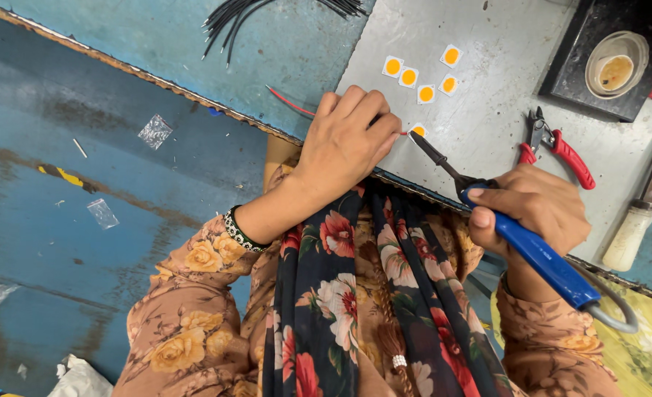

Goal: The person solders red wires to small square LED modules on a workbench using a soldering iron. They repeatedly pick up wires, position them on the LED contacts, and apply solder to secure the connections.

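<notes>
Gripped firmly in the right hand [539,206]: a blue-handled soldering iron [520,235] with a dark metal shaft, fingers wrapped round the handle, thumb laid along its top. Handle running toward 4 o'clock, ending in a grey cord that loops at the lower right; shaft slanting toward 10 o'clock, tip just beside a small white square chip with a round yellow-orange centre [418,130] lying on the grey metal work plate [502,66]. Only part of that chip in view, the rest hidden behind the fingers of the left hand [344,140]. Left hand closed, fingertips pinched on a thin red wire [290,103], pressed down at the plate's near edge; wire trailing out toward 10 o'clock over the blue painted bench [120,88], its short end showing at the fingertips right by the chip.

At 12 o'clock from the chip, five more matching white squares with yellow-orange centres [421,77], loosely grouped and flat on the plate. At 3 o'clock, red-handled pliers [557,147], well apart. Farther toward 1 o'clock, a round clear container with brownish paste [617,66] on a black tray [598,81]. Bundle of black wires [267,18] at 11 o'clock, on the blue bench.
</notes>
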